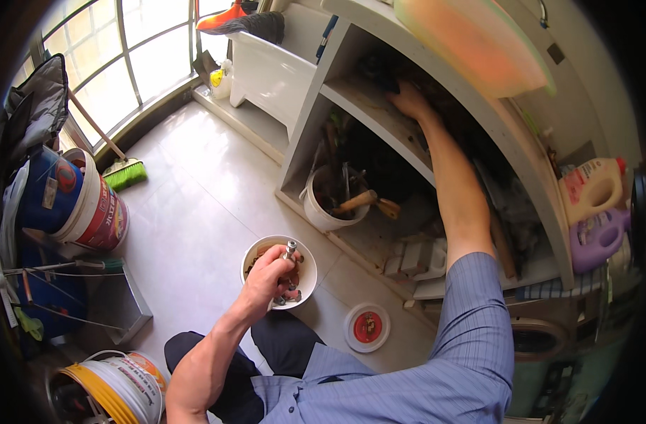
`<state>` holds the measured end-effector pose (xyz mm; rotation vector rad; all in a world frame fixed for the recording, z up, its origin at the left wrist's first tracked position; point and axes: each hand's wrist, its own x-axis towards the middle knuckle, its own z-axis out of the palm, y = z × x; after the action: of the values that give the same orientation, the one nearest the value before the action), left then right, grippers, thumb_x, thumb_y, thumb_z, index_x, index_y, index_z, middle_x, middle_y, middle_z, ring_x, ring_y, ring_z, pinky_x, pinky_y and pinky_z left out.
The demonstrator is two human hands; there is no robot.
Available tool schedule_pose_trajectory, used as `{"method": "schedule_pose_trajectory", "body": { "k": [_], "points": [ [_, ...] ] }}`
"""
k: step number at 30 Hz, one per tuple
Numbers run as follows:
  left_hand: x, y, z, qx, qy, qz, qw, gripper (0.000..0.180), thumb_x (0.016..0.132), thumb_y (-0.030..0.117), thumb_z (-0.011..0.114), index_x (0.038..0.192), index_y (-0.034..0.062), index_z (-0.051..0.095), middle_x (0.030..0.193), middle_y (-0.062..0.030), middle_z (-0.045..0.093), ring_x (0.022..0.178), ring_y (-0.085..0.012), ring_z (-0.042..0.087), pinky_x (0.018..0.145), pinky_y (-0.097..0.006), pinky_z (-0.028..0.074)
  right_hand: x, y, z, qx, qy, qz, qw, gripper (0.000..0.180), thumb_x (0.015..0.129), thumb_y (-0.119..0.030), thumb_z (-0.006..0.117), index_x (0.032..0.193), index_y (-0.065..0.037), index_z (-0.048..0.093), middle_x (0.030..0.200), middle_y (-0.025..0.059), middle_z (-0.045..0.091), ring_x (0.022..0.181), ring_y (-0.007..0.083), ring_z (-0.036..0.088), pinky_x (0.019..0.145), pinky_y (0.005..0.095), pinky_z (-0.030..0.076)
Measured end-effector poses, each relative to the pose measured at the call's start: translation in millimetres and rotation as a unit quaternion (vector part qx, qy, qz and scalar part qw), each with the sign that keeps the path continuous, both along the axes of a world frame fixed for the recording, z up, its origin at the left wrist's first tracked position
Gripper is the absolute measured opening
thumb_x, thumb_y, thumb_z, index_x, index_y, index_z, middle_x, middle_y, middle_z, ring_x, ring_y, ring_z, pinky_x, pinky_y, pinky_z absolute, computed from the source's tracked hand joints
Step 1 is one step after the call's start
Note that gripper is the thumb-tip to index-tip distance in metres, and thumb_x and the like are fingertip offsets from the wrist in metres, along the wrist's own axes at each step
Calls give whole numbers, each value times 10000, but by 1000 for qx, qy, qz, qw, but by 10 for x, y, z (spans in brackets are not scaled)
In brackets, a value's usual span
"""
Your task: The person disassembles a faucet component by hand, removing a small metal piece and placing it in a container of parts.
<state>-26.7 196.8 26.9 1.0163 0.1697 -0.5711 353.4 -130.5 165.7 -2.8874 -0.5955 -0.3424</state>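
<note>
Overhead view of small hardware handled between a floor-level tub and a cabinet. At centre, pinched between thumb and fingers of the left hand: 1 silvery metal fitting, roughly upright, just above the white tub. Inside the tub, partly hidden by the hand: small brownish and metallic pieces, too small to identify. At upper right, extended into the shaded upper compartment: the right hand, near a dark object; with fingertips lost in shadow, impossible to tell whether spread, pressed together or gripping. Below the shelf board: 1 white bucket of tools. On the floor, near the tub: 1 round lid, white with a red centre. Step in hand, judged from posture: holding the fitting ready at the tub while reaching or feeling about on the shelf. Needed for the next move, by the same judgement: a clear path back past the shelf board, plus a steady pinch.
</note>
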Motion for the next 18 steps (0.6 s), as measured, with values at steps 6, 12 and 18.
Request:
{"method": "schedule_pose_trajectory", "body": {
  "k": [6, 12, 18],
  "points": [
    [70, -20, 99, 8, -6, 0, 1000, 217, 915, 197, 513, 1086, 89, 591, 812, -3, 527, 625, -77, 458, 588, -282, 559, 295, -259, -7, -2, -10, -29, 1000, 631, 792, -222, 738, 1362, 4, 588, 1250, 250, 676, 1170, 373, 643, 1007, 422, 487],
    [22, 69, 18, 22, -20, -3, 1000, 227, 918, 205, 513, 1098, 91, 590, 801, -5, 545, 621, -72, 453, 582, -286, 563, 236, -225, 114, 148, 82, -58, 984, 597, 761, -236, 821, 1296, -22, 664, 1183, 169, 716, 1032, 261, 672, 928, 380, 507],
    [82, -64, 78, 9, -28, -15, 999, 236, 915, 207, 518, 1107, 93, 593, 801, -12, 565, 616, -68, 441, 560, -260, 528, 233, -519, 204, 214, 55, -90, 971, 489, 794, -216, 790, 1233, -20, 697, 1163, 175, 721, 1035, 274, 675, 908, 390, 518]
  ]
}}
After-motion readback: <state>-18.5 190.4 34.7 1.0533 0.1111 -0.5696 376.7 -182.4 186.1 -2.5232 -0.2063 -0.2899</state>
